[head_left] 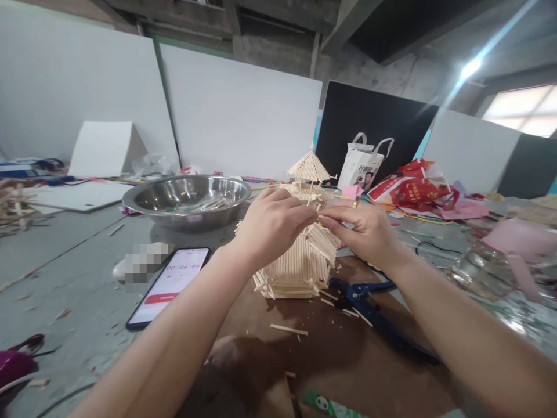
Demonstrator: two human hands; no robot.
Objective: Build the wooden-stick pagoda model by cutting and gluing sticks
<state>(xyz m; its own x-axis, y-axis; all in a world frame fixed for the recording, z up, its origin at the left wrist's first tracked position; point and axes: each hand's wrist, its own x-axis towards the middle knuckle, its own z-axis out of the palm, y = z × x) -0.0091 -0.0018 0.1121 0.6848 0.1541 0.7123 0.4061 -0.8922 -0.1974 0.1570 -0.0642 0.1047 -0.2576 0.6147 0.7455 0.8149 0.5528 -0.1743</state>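
Observation:
A pagoda model (296, 267) built from pale wooden sticks stands in front of me on a brown board (261, 360). Its small pointed roof (310, 167) rises behind my hands. My left hand (278, 217) reaches over the model's middle tier, its fingers bent and closed, the tips mostly hidden. From the right, my right hand (365, 229), with a ring on one finger, pinches close to the same spot. Whatever is between the fingertips is too small to make out. Blue-handled cutters (369, 307) lie beside the model's base, near loose stick pieces (289, 330).
A steel basin (187, 200) holding sticks and plastic stands at back left. A phone (169, 287) showing a timer lies left of the board. A clear jar (483, 270) is at right. Red bags (413, 183) and a white carrier bag (359, 162) are farther back.

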